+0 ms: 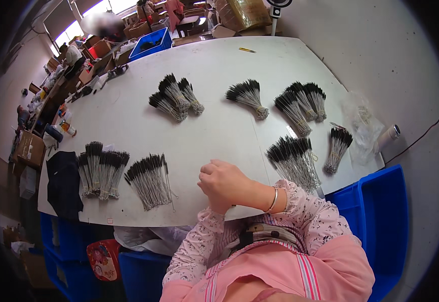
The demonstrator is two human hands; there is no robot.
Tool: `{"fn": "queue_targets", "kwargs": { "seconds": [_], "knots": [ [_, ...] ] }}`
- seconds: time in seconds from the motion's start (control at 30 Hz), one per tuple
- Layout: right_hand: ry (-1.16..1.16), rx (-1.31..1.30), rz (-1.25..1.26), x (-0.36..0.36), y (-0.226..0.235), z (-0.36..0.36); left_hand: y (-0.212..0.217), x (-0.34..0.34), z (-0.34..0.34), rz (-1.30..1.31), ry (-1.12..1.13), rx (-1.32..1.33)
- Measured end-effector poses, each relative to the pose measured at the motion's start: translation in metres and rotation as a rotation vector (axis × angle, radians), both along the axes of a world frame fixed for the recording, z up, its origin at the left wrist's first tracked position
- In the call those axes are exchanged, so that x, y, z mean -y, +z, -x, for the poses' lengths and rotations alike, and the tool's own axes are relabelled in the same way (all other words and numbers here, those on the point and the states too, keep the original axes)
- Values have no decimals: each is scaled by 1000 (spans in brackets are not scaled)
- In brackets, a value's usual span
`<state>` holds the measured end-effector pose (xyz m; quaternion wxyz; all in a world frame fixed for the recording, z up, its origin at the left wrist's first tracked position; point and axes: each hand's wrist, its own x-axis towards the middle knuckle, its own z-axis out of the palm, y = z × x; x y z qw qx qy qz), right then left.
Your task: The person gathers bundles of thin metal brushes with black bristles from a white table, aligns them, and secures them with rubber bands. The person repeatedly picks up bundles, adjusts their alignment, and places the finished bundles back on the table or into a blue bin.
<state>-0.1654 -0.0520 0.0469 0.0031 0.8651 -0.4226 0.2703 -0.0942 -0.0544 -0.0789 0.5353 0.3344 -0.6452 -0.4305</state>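
Workshop: wire brush bundles across white worktable, blue bins, cardboard boxes.

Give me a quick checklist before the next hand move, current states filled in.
1. Hands off the brushes on the table: ok. Right hand and left hand overlap near the front edge, between the two near piles.
2. Hands empty: cannot tell. The overlap hides the left fingers and whatever may be inside.
3. Near-left pile neat: not ok. A brush strays at its right side.
4. Far-middle bundle apart from the other bundles: ok.
5. Yellow tool away from the hands: ok, at the table's far side.
6. Clear plastic bag away from the hands: ok, at far right.
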Motion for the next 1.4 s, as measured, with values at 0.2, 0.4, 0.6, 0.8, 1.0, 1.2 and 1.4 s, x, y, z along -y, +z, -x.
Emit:
{"fn": "queue_targets", "kwargs": {
  "seconds": [0.2,0.4,0.6,0.8,1.0,1.2,1.4],
  "knots": [
    [-52,64,-26,6,-7,22,-1,3,3,-8,-5,-10],
    [-204,92,-95,-5,-10,17,-5,13,5,24,1,-42],
    [106,977,-256,-5,-16,59,-8,0,11,33,-30,-75],
    [-1084,100,66,-24,-95,266,-16,8,4,93,84,113],
    [-1184,-172,-266,-54,-143,331,1,-2,13,-78,44,88],
    [-1144,-211,-361,-56,-142,329,15,-9,12,-85,85,65],
    [-1189,-170,18,-62,-116,338,3,6,14,-39,205,126]
  ]
}}
